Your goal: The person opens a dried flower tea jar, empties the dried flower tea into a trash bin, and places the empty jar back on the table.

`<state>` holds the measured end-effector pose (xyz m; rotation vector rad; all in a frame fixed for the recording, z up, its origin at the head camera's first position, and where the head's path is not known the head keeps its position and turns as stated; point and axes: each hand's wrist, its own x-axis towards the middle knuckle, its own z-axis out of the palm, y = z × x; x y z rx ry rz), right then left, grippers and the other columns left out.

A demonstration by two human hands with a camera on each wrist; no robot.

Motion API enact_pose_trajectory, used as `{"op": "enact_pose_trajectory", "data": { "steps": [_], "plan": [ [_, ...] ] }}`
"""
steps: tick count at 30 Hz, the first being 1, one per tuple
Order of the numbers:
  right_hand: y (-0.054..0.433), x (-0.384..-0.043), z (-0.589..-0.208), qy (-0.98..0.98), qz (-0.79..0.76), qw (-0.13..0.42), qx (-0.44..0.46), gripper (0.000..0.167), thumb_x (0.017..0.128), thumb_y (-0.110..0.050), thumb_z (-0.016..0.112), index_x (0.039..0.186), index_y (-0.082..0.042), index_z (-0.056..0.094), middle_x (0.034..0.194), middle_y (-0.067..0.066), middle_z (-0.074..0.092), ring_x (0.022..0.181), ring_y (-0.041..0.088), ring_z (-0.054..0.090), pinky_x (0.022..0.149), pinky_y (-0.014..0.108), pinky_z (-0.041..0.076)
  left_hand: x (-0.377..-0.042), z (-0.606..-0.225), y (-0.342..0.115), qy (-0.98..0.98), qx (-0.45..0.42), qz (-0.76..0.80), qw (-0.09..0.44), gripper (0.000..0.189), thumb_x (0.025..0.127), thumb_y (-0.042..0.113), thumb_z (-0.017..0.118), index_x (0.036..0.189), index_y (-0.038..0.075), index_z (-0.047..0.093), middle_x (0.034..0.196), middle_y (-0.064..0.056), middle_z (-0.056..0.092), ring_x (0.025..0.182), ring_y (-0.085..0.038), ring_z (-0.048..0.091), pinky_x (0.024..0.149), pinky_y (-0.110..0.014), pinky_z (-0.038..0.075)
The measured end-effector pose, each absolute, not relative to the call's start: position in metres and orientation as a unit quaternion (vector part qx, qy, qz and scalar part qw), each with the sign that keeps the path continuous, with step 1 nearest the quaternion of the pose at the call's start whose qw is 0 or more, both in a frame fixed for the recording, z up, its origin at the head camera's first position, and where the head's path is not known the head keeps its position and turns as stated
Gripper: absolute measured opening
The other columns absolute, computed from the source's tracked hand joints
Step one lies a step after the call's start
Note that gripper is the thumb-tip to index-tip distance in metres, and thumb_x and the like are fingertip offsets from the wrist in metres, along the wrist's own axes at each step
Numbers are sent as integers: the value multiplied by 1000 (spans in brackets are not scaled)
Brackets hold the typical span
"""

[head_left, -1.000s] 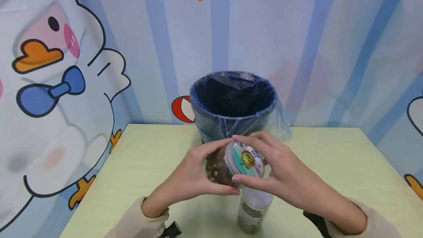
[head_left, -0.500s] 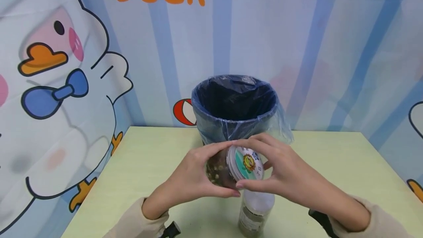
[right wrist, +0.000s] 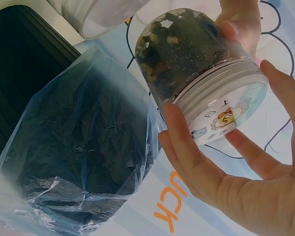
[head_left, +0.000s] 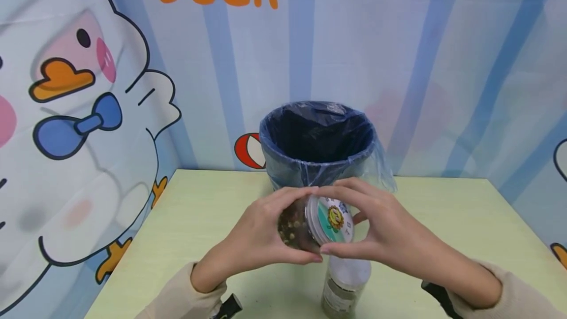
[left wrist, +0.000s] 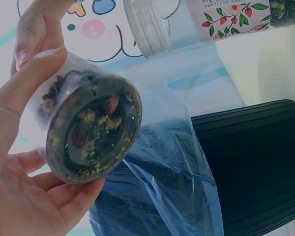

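Left hand: you grip the clear, round plastic jar of dried bits | right hand: you hold its round white-and-green plastic lid | barely moved, lid still on

Bright, even light in the head view, soft shadow low on the table, darkness inside the bin liner, hazier, faded, bluish colour in the 2 wrist views, white glints on the jar, table bleached pale in the left wrist view
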<state>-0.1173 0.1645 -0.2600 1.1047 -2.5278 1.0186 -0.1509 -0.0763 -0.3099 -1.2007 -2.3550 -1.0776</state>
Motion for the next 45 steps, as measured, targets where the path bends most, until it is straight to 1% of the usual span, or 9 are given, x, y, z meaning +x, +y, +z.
{"op": "enact_pose_trajectory", "data": {
  "steps": [9, 13, 18, 23, 28, 30, 36, 41, 45],
  "plan": [
    [166, -119, -261, -851, 348, 99, 380, 65, 79, -28, 86, 138, -20, 59, 125, -2, 58, 106, 16, 61, 72, 31, 58, -148, -310, -74, -806, -417, -400, 126, 91, 67, 35, 94, 144, 15, 50, 138, 3, 56, 116, -12, 57, 90, -33, 53],
    [165, -120, -261, -848, 343, 103, 391, 65, 79, -30, 87, 137, -20, 60, 124, -4, 59, 105, 14, 60, 71, 31, 57, -147, -310, -76, -808, -417, -395, 132, 90, 67, 36, 94, 144, 14, 51, 137, 3, 58, 115, -11, 58, 89, -32, 53],
    [164, -121, -261, -844, 338, 107, 403, 63, 77, -32, 88, 133, -19, 63, 122, -5, 61, 101, 13, 60, 68, 28, 56, -147, -312, -77, -804, -426, -389, 146, 90, 66, 36, 94, 142, 13, 53, 134, 3, 59, 113, -10, 58, 88, -30, 53],
    [164, -122, -261, -834, 335, 128, 421, 64, 73, -27, 91, 131, -18, 65, 121, -4, 62, 98, 12, 61, 67, 26, 55, -149, -312, -78, -793, -439, -391, 162, 89, 64, 36, 94, 140, 12, 54, 129, 1, 62, 110, -10, 60, 86, -27, 54],
    [165, -124, -261, -824, 337, 139, 433, 67, 71, -21, 92, 132, -17, 64, 122, -2, 61, 100, 15, 62, 66, 26, 55, -152, -309, -79, -792, -440, -388, 172, 89, 62, 35, 95, 138, 12, 56, 127, 1, 63, 109, -10, 60, 86, -27, 54],
    [164, -124, -259, -824, 332, 135, 438, 69, 70, -20, 93, 132, -19, 64, 124, -1, 61, 104, 17, 61, 68, 28, 57, -153, -308, -80, -788, -444, -392, 167, 88, 61, 34, 96, 137, 12, 57, 126, 2, 63, 108, -9, 60, 86, -27, 54],
    [165, -124, -254, -824, 311, 123, 457, 73, 67, -17, 94, 133, -22, 63, 131, 1, 57, 118, 22, 57, 83, 40, 57, -156, -306, -79, -781, -448, -408, 147, 88, 61, 33, 96, 138, 13, 57, 126, 3, 64, 108, -9, 60, 85, -28, 54],
    [166, -125, -252, -813, 311, 127, 476, 76, 67, -12, 94, 134, -22, 60, 134, 2, 54, 120, 22, 54, 86, 42, 55, -155, -305, -79, -787, -444, -399, 159, 88, 62, 36, 95, 139, 15, 57, 125, 5, 64, 107, -8, 60, 84, -27, 54],
    [167, -127, -255, -798, 315, 114, 501, 74, 70, -13, 92, 136, -22, 58, 136, 3, 52, 122, 22, 53, 88, 42, 54, -153, -306, -82, -791, -441, -398, 148, 87, 64, 37, 94, 139, 15, 57, 126, 5, 64, 107, -9, 60, 84, -27, 54]
  ]
}}
